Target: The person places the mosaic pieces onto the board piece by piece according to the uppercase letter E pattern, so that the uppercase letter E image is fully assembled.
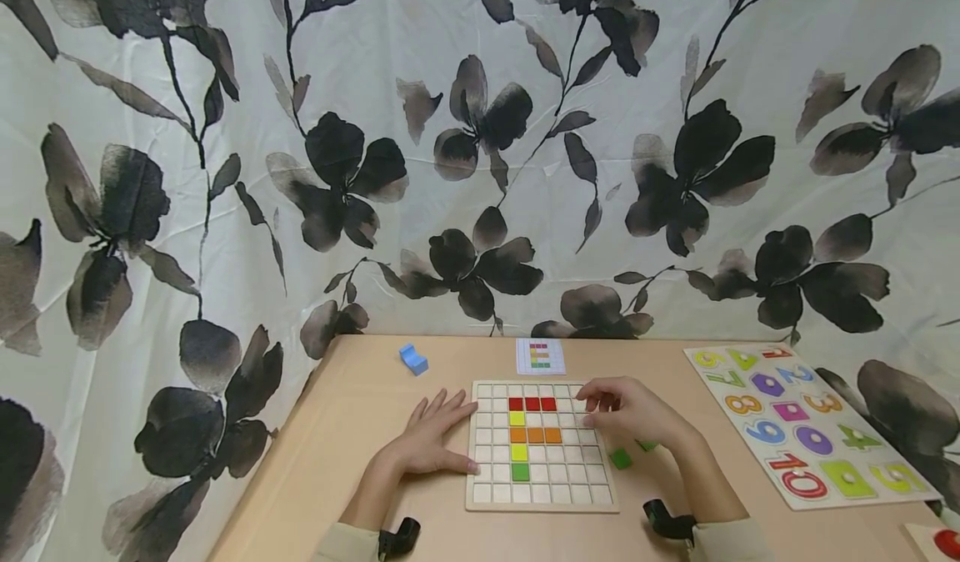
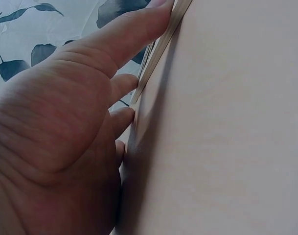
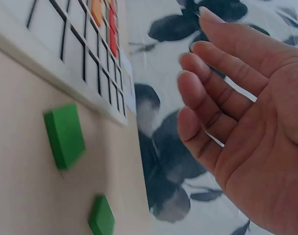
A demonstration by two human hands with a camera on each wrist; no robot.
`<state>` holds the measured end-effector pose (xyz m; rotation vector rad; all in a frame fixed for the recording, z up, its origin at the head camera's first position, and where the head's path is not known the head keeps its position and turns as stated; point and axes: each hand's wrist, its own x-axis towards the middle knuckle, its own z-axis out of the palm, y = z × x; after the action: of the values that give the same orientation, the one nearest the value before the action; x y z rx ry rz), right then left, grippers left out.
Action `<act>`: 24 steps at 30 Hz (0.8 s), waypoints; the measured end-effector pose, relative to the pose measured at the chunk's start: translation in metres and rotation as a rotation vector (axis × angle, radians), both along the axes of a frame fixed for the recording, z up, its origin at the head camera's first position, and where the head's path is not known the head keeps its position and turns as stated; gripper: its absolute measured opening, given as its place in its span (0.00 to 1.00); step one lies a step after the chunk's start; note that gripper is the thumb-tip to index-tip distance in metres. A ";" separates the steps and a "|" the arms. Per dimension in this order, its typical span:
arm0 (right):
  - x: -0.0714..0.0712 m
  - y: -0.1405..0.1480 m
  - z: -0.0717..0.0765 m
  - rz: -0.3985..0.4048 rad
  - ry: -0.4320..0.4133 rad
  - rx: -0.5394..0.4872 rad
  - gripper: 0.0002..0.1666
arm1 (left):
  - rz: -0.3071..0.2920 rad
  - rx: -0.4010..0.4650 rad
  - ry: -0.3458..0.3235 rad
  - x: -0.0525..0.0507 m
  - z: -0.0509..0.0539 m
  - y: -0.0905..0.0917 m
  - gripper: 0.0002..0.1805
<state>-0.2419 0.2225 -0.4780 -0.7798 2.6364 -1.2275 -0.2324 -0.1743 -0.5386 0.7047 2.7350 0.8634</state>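
Note:
A white gridded board [image 1: 577,472] with a wooden frame lies on the table. On its grid are a row of red tiles [image 1: 532,404], a yellow tile [image 1: 517,418], a row of orange tiles [image 1: 536,435], another yellow tile [image 1: 519,453] and a green tile [image 1: 521,472]. My left hand [image 1: 427,444] rests at the board's left edge, thumb and fingers spread and touching the frame. Over the right edge hovers my right hand [image 1: 637,410], fingers loosely bent, holding nothing in the right wrist view. Two loose green tiles [image 3: 65,137] lie right of the board.
Behind the board lies a small card [image 1: 540,357] printed with a coloured-square pattern. A blue block [image 1: 414,359] sits at the back left. A number puzzle board [image 1: 789,412] covers the right side. A patterned curtain [image 1: 480,203] hangs behind the table.

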 end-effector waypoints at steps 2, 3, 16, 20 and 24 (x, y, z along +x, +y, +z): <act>-0.001 0.009 0.000 0.002 -0.009 -0.008 0.15 | 0.000 0.003 0.001 0.000 0.000 0.000 0.58; -0.001 0.013 0.000 0.002 -0.011 -0.010 0.15 | 0.000 0.005 0.001 0.000 0.000 0.000 0.58; -0.007 0.047 -0.012 0.164 -0.216 0.024 0.18 | 0.000 0.000 0.006 -0.002 0.001 0.000 0.58; -0.007 0.050 -0.019 0.196 -0.241 0.029 0.17 | 0.003 -0.002 0.008 -0.001 0.001 0.000 0.58; -0.007 0.050 -0.025 0.219 -0.282 0.026 0.16 | 0.003 -0.009 0.011 -0.002 -0.001 0.001 0.58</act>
<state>-0.2488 0.2725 -0.5029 -0.8007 2.2716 -1.1479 -0.2341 -0.1737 -0.5391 0.7055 2.7488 0.8499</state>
